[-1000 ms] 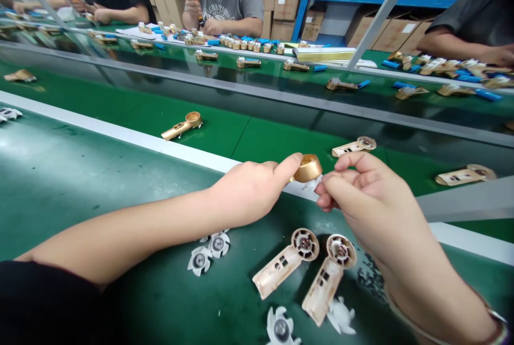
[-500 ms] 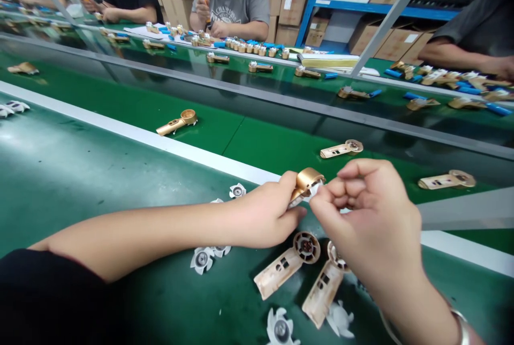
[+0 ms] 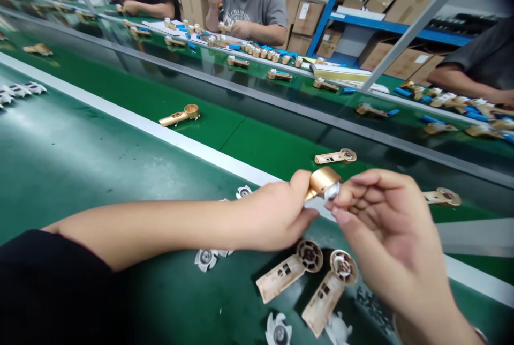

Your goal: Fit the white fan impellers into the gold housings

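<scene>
My left hand (image 3: 281,211) is wrapped round the handle of a gold fan housing (image 3: 324,179), its round head pointing right. A small white part (image 3: 332,192) shows at the underside of that head, and the thumb and fingers of my right hand (image 3: 389,222) are closed on its edge. Below my hands, two gold housings lie with their insides up, one on the left (image 3: 281,275) and one on the right (image 3: 325,297). White fan wheels rest around them, one near the bottom edge (image 3: 278,329) and another under my left forearm (image 3: 206,259).
A green belt (image 3: 241,136) runs behind a white rail (image 3: 201,151), carrying several gold housings. Across it, people sit at a bench with gold and blue parts. A slanted metal post (image 3: 417,29) stands at the right.
The view has shifted slightly. My right thumb has moved away from the fingers a little, and the housing in my left hand is turned so the white part shows more below its rim.
</scene>
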The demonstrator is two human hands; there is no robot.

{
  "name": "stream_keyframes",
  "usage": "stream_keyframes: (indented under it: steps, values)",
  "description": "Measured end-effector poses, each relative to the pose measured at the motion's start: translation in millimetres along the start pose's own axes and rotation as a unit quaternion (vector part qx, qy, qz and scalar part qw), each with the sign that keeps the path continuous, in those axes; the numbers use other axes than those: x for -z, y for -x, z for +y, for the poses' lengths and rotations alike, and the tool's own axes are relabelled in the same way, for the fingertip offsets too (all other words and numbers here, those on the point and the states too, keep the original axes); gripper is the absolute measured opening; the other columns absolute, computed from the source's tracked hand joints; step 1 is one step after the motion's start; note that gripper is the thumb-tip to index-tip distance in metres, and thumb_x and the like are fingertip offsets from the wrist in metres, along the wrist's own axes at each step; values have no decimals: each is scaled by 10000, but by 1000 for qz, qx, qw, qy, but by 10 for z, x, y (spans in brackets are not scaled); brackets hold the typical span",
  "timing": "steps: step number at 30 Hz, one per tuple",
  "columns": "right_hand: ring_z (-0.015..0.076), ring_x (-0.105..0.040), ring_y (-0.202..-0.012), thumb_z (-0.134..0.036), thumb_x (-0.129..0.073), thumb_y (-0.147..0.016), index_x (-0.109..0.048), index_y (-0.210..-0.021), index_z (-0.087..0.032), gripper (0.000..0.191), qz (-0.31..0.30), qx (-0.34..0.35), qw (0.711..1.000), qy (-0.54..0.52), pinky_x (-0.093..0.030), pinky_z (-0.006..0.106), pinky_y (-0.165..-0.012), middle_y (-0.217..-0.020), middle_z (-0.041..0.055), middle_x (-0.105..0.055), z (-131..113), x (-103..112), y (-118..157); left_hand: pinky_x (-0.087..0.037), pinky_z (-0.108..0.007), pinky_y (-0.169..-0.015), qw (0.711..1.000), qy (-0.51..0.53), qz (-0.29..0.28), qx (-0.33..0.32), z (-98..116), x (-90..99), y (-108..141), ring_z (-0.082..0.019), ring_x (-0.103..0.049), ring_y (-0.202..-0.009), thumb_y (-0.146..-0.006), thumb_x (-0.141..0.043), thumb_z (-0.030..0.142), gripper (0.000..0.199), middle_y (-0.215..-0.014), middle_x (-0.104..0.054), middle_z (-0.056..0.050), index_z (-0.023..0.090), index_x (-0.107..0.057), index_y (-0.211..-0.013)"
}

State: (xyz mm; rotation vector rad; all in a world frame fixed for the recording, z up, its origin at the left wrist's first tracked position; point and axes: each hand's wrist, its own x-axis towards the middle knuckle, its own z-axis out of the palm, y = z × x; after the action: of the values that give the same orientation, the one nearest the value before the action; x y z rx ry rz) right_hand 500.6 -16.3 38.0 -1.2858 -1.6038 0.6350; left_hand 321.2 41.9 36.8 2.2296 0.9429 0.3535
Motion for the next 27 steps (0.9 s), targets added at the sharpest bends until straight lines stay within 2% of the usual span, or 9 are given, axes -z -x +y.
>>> stream_keyframes:
  steps: [3,6,8,11,16,18,20,24,27]
  values:
    - [185,-672,-933,-302,-520,-954,-442,-1198,-258,259,-17,-62,997,32,-573,325,-791,-1046,55,-622,100,-87,-58,-482,-301,-641,986,-152,47,56,-180,212,-203,-273,-716,-850,-1017,-428,493,377,-948,-720,-72,201,-411,-1255]
    - [200,-668,-891,-249,-579,-900,-575,-1106,-223,208,-109,-58,985,117,-559,337,-770,-997,62,-658,165,-273,-91,-511,-367,-773,957,-228,98,151,-515,400,-420,-311,-699,-968,-1054,-329,414,392,-1076,-698,-152,164,-407,-1347]
    - [204,-667,-898,-163,-584,-876,-664,-994,-210,150,-185,-45,972,140,-545,350,-827,-987,65,-688,168,-452,-126,-511,-409,-844,939,-252,109,206,-764,446,-521,-332,-665,-1058,-1052,-324,348,411,-1150,-669,-207,127,-413,-1387]
    - [219,-650,-1010,-107,-580,-896,-693,-1006,-176,172,-246,-35,952,177,-503,401,-966,-1048,90,-695,170,-754,-234,-498,-437,-929,919,-278,108,257,-1031,429,-563,-345,-576,-1206,-1037,-380,376,487,-1263,-625,-212,162,-389,-1475]
    - [189,-646,-994,-317,-643,-971,-669,-969,-153,167,-286,-57,935,203,-529,427,-937,-1028,46,-681,218,-1070,-443,-361,-590,-1083,907,-307,153,246,-999,457,-529,-453,-318,-1420,-996,-431,531,716,-1544,-347,-277,133,-273,-1569]
    - [170,-650,-933,-344,-647,-971,-664,-933,-154,195,-292,-71,934,194,-548,389,-883,-990,36,-680,198,-1037,-469,-295,-587,-1142,917,-309,158,197,-871,473,-621,-441,-236,-1464,-988,-445,547,733,-1588,-277,-263,106,-299,-1554]
    - [147,-643,-824,-307,-648,-964,-644,-872,-151,181,-280,-95,938,181,-551,344,-800,-884,13,-668,149,-905,-442,-295,-537,-1169,935,-299,132,137,-723,431,-821,-396,-275,-1457,-982,-468,557,682,-1578,-320,-223,122,-396,-1502]
    - [140,-628,-637,-154,-566,-867,-560,-743,-192,130,-214,-161,954,135,-474,253,-606,-656,-21,-642,50,-479,-287,-433,-532,-1088,964,-258,35,50,-474,175,-1417,-317,-488,-1328,-964,-576,509,512,-1458,-501,-142,172,-559,-1348]
    - [161,-665,-608,-193,-544,-775,-547,-733,-209,45,-173,-204,960,78,-457,235,-550,-605,-20,-650,47,-166,-173,-537,-498,-978,972,-229,-23,44,-377,15,-1773,-266,-614,-1167,-964,-627,396,401,-1331,-597,-119,162,-593,-1288]
